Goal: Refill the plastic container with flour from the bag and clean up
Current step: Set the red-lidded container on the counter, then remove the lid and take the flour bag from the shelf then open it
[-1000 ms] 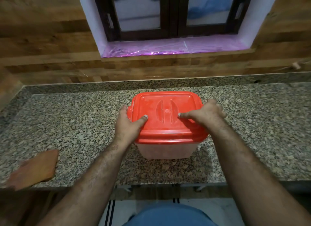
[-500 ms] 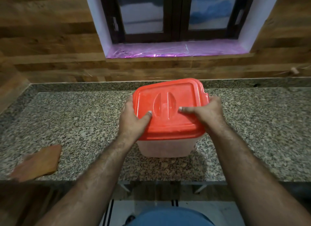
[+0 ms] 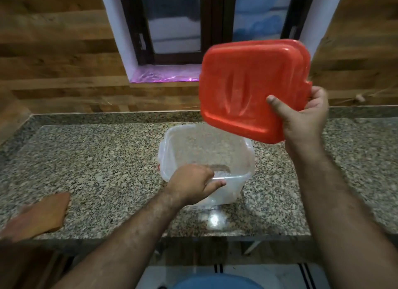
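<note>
A clear plastic container (image 3: 234, 159) stands uncovered on the granite counter (image 3: 103, 166), and it looks empty inside. My left hand (image 3: 191, 184) grips its near rim, fingers over the edge. My right hand (image 3: 303, 116) holds the red lid (image 3: 243, 88) up in the air, tilted, above and to the right of the container. The thumb lies on the lid's top and the fingers are behind it. No flour bag is in view.
A brown cloth or board (image 3: 36, 215) lies at the counter's front left edge. A window (image 3: 204, 26) with a purple-lined sill sits in the wooden wall behind. The floor and a blue object (image 3: 217, 282) show below the counter's front edge.
The lid has come off the container: my right hand lifted it up and to the right. My left hand moved from the lid to the container's near rim.
</note>
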Demonstrator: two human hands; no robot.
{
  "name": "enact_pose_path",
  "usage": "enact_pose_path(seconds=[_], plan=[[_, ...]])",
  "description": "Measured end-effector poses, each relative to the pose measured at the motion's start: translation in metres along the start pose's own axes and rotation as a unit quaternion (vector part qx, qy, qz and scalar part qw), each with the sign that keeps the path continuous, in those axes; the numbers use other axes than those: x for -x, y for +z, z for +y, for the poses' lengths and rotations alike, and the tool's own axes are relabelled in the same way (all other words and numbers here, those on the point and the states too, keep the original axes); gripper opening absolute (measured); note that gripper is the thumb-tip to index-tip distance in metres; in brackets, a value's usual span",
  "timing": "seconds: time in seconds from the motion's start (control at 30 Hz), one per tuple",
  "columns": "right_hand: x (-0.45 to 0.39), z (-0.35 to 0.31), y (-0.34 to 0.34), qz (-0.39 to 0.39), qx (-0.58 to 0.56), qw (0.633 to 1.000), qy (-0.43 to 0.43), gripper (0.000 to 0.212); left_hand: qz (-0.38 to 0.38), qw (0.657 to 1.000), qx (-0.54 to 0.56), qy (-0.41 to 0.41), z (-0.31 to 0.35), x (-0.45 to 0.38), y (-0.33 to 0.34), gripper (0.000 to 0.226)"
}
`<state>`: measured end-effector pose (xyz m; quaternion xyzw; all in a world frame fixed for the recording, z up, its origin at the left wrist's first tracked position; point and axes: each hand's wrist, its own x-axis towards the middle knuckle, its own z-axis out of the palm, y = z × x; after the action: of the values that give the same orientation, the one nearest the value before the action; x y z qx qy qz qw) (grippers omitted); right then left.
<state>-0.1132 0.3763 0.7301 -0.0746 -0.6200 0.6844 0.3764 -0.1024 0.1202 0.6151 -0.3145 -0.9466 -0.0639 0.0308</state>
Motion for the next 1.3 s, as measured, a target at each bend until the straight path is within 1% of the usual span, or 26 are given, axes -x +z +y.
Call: enact_pose_path(seconds=[0.03, 0.07, 0.13, 0.17, 0.23, 0.27, 0.3, 0.37, 0.43, 0.47, 0.53, 0.6, 0.67, 0.73, 0.8, 0.83, 0.9, 0.93, 1.0, 1.07, 1.13, 1.17, 1.23, 1.3], plan=[[-0.001, 0.003, -0.004, -0.005, 0.043, 0.999, -0.033, 0.06, -0.017, 1.0, -0.024, 0.003, 0.002, -0.001, 0.002, 0.063], [-0.001, 0.008, -0.009, -0.009, 0.087, 0.995, -0.055, 0.058, -0.015, 0.999, -0.039, 0.008, 0.003, -0.002, 0.004, 0.064], [0.001, 0.026, -0.023, -0.014, 0.192, 0.976, -0.1, 0.051, 0.008, 0.998, -0.053, 0.012, 0.002, 0.0, 0.008, 0.064], [0.003, 0.037, -0.03, -0.015, 0.262, 0.955, -0.14, 0.046, 0.016, 0.998, -0.053, 0.013, 0.001, 0.001, 0.01, 0.063], [0.007, 0.065, -0.043, -0.022, 0.385, 0.893, -0.233, 0.037, 0.026, 0.999, -0.042, 0.014, -0.002, 0.002, 0.015, 0.062], [0.009, 0.079, -0.048, -0.037, 0.416, 0.872, -0.255, 0.032, 0.033, 0.999, -0.037, 0.016, -0.004, 0.003, 0.018, 0.063], [0.011, 0.092, -0.052, -0.06, 0.43, 0.864, -0.256, 0.026, 0.043, 0.998, -0.037, 0.017, -0.005, 0.003, 0.019, 0.063], [0.016, 0.117, -0.061, -0.109, 0.451, 0.855, -0.231, 0.016, 0.061, 0.997, -0.036, 0.022, -0.009, 0.004, 0.022, 0.061], [0.024, 0.143, -0.074, -0.162, 0.49, 0.838, -0.178, 0.017, 0.067, 0.997, -0.033, 0.025, -0.01, 0.004, 0.025, 0.06], [0.028, 0.158, -0.082, -0.194, 0.514, 0.822, -0.148, 0.019, 0.071, 0.997, -0.03, 0.027, -0.011, 0.003, 0.026, 0.059], [0.035, 0.183, -0.099, -0.261, 0.562, 0.775, -0.121, 0.02, 0.078, 0.996, -0.03, 0.029, -0.012, 0.002, 0.029, 0.06], [0.042, 0.201, -0.112, -0.342, 0.605, 0.708, -0.128, 0.023, 0.077, 0.996, -0.032, 0.026, -0.013, 0.002, 0.029, 0.061], [0.047, 0.211, -0.119, -0.42, 0.633, 0.639, -0.12, 0.032, 0.076, 0.996, -0.034, 0.028, -0.013, 0.002, 0.028, 0.061], [0.053, 0.219, -0.123, -0.476, 0.652, 0.586, -0.069, 0.04, 0.076, 0.996, -0.032, 0.028, -0.012, 0.002, 0.027, 0.06], [0.057, 0.223, -0.126, -0.498, 0.665, 0.557, -0.004, 0.037, 0.072, 0.997, -0.029, 0.025, -0.012, 0.001, 0.026, 0.06], [0.058, 0.226, -0.127, -0.503, 0.666, 0.551, 0.018, 0.034, 0.068, 0.997, -0.028, 0.024, -0.011, 0.001, 0.026, 0.06], [0.056, 0.229, -0.128, -0.504, 0.658, 0.557, 0.047, 0.04, 0.057, 0.998, -0.024, 0.022, -0.012, 0.002, 0.025, 0.06], [0.053, 0.226, -0.127, -0.497, 0.651, 0.571, 0.06, 0.043, 0.05, 0.998, -0.022, 0.019, -0.012, 0.002, 0.024, 0.06], [0.04, 0.223, -0.12, -0.47, 0.631, 0.611, 0.079, 0.042, 0.034, 0.999, -0.014, 0.009, -0.011, 0.002, 0.022, 0.063], [0.021, 0.215, -0.103, -0.417, 0.608, 0.67, 0.084, 0.037, 0.014, 1.0, 0.017, -0.007, -0.011, 0.0, 0.019, 0.068], [0.0, 0.199, -0.076, -0.351, 0.579, 0.734, 0.057, 0.028, 0.005, 0.996, 0.09, -0.027, -0.012, -0.001, 0.012, 0.069], [-0.011, 0.188, -0.06, -0.322, 0.564, 0.76, 0.029, 0.023, 0.012, 0.991, 0.131, -0.037, -0.012, -0.001, 0.006, 0.066], [-0.032, 0.168, -0.02, -0.28, 0.543, 0.792, -0.027, 0.018, 0.05, 0.981, 0.178, -0.062, -0.02, -0.001, -0.008, 0.055], [-0.05, 0.141, 0.03, -0.259, 0.517, 0.813, -0.073, 0.016, 0.1, 0.979, 0.154, -0.087, -0.036, -0.006, -0.029, 0.044]])
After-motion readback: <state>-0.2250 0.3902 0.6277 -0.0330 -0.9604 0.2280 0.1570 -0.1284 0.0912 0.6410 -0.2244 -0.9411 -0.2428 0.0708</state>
